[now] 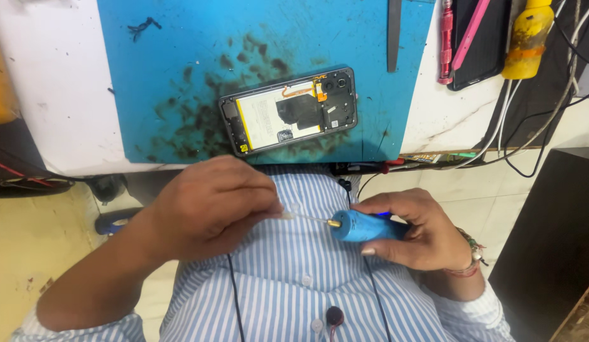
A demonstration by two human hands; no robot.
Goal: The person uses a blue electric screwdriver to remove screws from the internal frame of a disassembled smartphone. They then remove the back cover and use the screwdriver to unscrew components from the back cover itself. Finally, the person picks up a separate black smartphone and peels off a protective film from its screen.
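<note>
My right hand (416, 231) grips a blue electric screwdriver (364, 226) held sideways over my striped shirt, its brass chuck and thin bit pointing left. My left hand (212, 206) is closed, its fingertips pinching the tip of that bit. Above the hands, an opened smartphone (288, 111) lies on a blue work mat (180, 44), back cover off, with its white battery and black boards exposed. Neither hand touches the phone.
The mat is stained with black smudges and rests on a white table (47, 95). A metal spudger (394, 35), a red screwdriver (446, 44), a pink tool (470, 35) on a black slab, a yellow bottle (527, 41) and several cables (516, 126) lie at the right. A dark cabinet (554, 240) stands right.
</note>
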